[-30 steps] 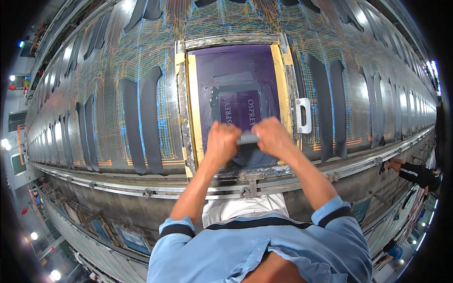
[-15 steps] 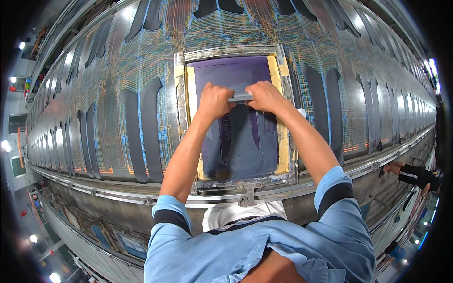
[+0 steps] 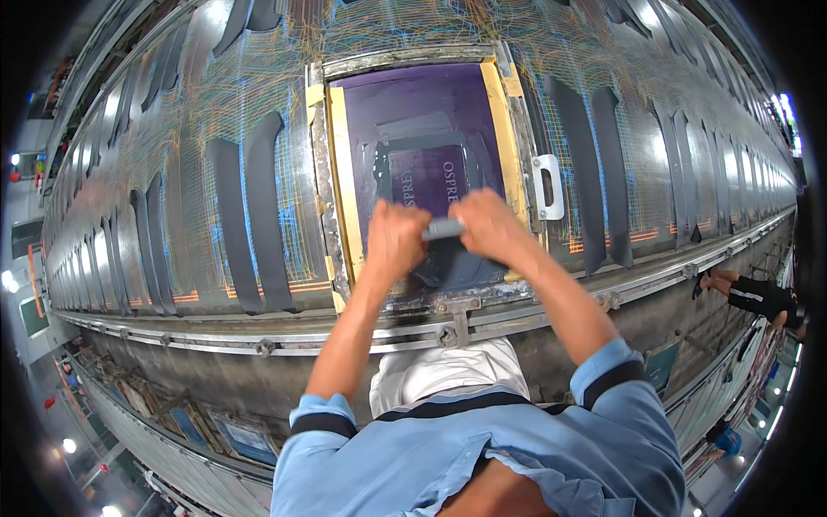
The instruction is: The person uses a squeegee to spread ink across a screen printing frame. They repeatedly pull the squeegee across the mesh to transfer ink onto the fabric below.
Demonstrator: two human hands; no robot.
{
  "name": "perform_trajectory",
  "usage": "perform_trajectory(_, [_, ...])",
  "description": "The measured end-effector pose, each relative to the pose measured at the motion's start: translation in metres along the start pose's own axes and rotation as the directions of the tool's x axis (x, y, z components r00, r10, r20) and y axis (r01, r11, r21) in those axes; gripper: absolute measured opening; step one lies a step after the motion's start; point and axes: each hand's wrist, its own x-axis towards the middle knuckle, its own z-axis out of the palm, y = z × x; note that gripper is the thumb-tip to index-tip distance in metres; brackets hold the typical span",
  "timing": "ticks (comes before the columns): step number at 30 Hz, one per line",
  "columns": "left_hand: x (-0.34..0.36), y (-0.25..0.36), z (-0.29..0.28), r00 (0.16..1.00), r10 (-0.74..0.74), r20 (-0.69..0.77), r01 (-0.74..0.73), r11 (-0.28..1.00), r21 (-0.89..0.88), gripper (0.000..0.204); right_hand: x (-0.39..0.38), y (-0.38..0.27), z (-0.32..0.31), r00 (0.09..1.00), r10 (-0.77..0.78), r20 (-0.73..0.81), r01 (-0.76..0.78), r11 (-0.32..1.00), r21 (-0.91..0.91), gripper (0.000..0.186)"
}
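Note:
Both my hands are wrapped round the grey handle of a squeegee (image 3: 444, 229) near the front part of a printing screen. My left hand (image 3: 397, 237) grips its left end and my right hand (image 3: 494, 226) its right end, both closed. The squeegee's blade is mostly hidden below the handle. A worn metal screen frame (image 3: 320, 185), edged with yellow tape, surrounds the purple mesh (image 3: 413, 93). Dark grey ink (image 3: 382, 157) lies on the mesh in a rough outline beyond my hands, around two narrow areas with pale lettering. A white handle (image 3: 549, 188) sticks out at the frame's right side.
Dark grey fabric strips (image 3: 231, 228) lie in pairs along the long table, whose surface carries orange and blue lines. A metal rail (image 3: 362, 338) with clamps runs along the near edge. At far right another person (image 3: 762, 297) stands beyond the rail.
Both hands have drawn the squeegee toward me, from the screen's middle to its near part. The lettered areas behind it show more fully. The whole view has shifted, so the table appears higher.

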Motion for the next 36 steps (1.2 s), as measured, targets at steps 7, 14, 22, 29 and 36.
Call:
perform_trajectory(7, [-0.034,0.033,-0.002,1.000,-0.019,0.025,0.019,1.000,-0.002,0.025,-0.026,-0.002,-0.045,0.968,0.239,-0.081,-0.213,0.945,0.247,0.058])
perform_trajectory(14, [-0.018,0.006,-0.003,0.997,0.013,0.071,-0.006,0.995,-0.096,0.010,-0.022,0.124,-0.014,0.496,0.692,-0.524,-0.665,0.691,0.284,0.029])
perform_trajectory(22, [0.087,-0.034,-0.042,0.987,0.066,-0.144,-0.056,0.996,0.073,0.023,-0.033,0.109,-0.023,0.475,0.682,-0.556,-0.522,0.727,0.446,0.033])
perform_trajectory(29, [0.076,-0.047,-0.024,0.986,0.022,-0.163,-0.032,0.998,-0.061,0.031,-0.033,0.105,-0.041,0.513,0.662,-0.546,-0.458,0.749,0.479,0.029])
perform_trajectory(36, [-0.078,0.072,0.011,0.964,-0.014,-0.264,0.018,1.000,0.011,0.051,-0.032,0.093,-0.082,0.496,0.696,-0.520,-0.566,0.713,0.415,0.031])
